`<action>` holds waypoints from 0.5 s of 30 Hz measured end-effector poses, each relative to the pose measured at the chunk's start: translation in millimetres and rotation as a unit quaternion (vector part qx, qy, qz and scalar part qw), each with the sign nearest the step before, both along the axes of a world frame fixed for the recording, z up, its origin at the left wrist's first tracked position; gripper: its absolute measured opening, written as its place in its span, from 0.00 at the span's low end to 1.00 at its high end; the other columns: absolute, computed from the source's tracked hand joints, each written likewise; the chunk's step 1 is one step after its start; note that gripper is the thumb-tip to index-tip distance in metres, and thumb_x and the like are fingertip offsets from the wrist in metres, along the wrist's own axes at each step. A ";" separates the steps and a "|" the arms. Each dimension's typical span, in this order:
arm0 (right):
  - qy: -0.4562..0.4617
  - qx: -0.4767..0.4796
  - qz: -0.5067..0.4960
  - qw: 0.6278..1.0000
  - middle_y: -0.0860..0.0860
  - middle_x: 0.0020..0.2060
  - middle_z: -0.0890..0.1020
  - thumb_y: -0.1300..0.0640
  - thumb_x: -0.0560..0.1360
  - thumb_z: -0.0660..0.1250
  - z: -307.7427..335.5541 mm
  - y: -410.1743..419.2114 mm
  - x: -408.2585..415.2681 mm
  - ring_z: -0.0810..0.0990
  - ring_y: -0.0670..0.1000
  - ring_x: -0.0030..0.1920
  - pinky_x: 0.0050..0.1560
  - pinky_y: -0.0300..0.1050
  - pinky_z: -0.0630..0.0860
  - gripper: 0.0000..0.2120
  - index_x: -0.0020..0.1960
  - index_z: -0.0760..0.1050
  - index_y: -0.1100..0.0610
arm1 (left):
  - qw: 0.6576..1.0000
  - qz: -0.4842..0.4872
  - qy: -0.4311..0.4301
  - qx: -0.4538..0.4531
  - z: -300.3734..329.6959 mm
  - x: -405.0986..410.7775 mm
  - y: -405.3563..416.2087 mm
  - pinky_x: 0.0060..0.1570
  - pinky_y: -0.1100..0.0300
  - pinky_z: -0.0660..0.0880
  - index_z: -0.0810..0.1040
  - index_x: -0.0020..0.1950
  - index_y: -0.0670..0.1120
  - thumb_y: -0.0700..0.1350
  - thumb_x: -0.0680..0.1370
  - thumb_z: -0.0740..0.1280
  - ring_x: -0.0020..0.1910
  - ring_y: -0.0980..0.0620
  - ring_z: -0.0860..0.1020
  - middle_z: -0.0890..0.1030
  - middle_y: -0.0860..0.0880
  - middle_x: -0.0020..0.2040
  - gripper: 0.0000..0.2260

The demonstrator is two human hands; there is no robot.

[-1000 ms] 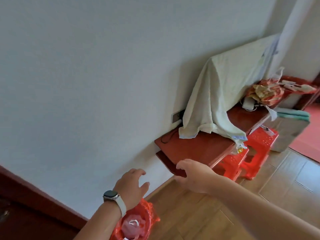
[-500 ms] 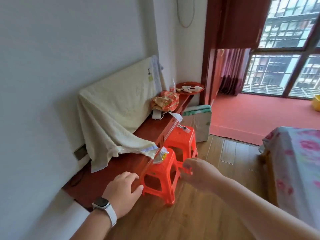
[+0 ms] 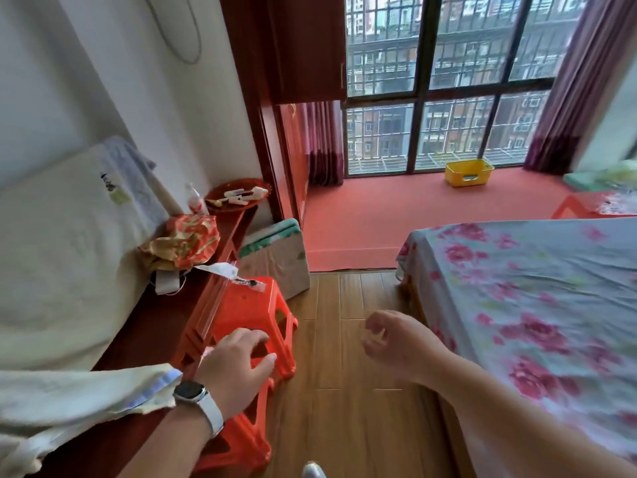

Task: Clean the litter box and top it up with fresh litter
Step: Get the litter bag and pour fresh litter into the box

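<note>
While both hands hang in the air over the wooden floor (image 3: 344, 408), neither grasps anything. The fingers (image 3: 255, 339) of the left hand (image 3: 234, 367) are loosely spread and slightly bent, released, and seen in front of the orange plastic stool (image 3: 248, 312); whether they touch it cannot be told. A watch (image 3: 193, 395) with a pale strap sits on the left wrist. The right hand (image 3: 400, 346) is held out above the floor boards between the stool and the bed (image 3: 534, 305), its fingers (image 3: 375, 322) loosely curled inward and holding nothing.

A second orange stool (image 3: 238, 443) stands nearer the camera, just beside the first, both tucked against the front edge of the dark red bench (image 3: 165, 326) along the left wall. A large cream cloth (image 3: 69, 263) is draped over something along the back of the bench and hangs over its near end. Toward the far end of the bench lie a crumpled red and yellow bag (image 3: 182, 243), a small bottle (image 3: 196, 201) and a red plate (image 3: 238, 196) of small items. A flat padded item (image 3: 275, 260) leans on the floor at the far end of the bench.

The bed carries a floral sheet and fills the right side. Beyond a step, a raised red carpeted area (image 3: 396, 215) runs to a barred window (image 3: 448, 81) with purple curtains (image 3: 582, 81). A yellow plastic box (image 3: 468, 172), possibly the litter box, sits on that carpet close to the window, well apart from both hands.
</note>
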State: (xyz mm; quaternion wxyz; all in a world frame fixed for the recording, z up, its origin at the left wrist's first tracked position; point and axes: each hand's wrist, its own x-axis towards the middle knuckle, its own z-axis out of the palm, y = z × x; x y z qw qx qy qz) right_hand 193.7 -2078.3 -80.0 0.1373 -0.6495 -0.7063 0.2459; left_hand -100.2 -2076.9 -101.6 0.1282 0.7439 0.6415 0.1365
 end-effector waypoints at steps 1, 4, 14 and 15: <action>-0.002 -0.004 -0.009 1.000 0.41 0.53 0.76 0.42 0.76 0.64 -3.3 13.2 6.5 0.76 0.44 0.52 0.53 0.42 0.76 0.15 0.60 0.74 0.45 | 1.000 -0.015 -0.004 0.001 -3.3 7.0 17.1 0.59 0.54 0.74 0.77 0.60 0.55 0.66 0.70 0.54 0.57 0.56 0.76 0.76 0.59 0.54 0.26; -0.013 -0.012 -0.037 0.999 0.41 0.52 0.76 0.42 0.75 0.63 -13.8 62.3 21.1 0.76 0.44 0.51 0.54 0.43 0.76 0.15 0.59 0.75 0.46 | 0.999 -0.045 -0.008 -0.001 -12.8 23.8 75.1 0.58 0.56 0.74 0.77 0.61 0.55 0.65 0.72 0.55 0.57 0.56 0.75 0.76 0.59 0.55 0.25; -0.030 -0.016 -0.092 0.995 0.39 0.43 0.74 0.42 0.74 0.63 1.5 254.2 31.0 0.75 0.45 0.44 0.37 0.37 0.68 0.07 0.41 0.67 0.41 | 0.994 -0.083 -0.052 -0.041 -13.0 42.0 303.9 0.56 0.61 0.70 0.78 0.59 0.53 0.66 0.68 0.53 0.57 0.55 0.76 0.78 0.56 0.55 0.29; -0.024 -0.014 -0.105 0.994 0.39 0.43 0.74 0.43 0.74 0.63 4.2 268.4 35.4 0.76 0.45 0.44 0.38 0.38 0.69 0.06 0.42 0.68 0.41 | 0.994 -0.091 -0.051 -0.038 -10.4 46.8 325.5 0.57 0.61 0.70 0.78 0.59 0.52 0.65 0.69 0.55 0.57 0.55 0.76 0.78 0.55 0.55 0.28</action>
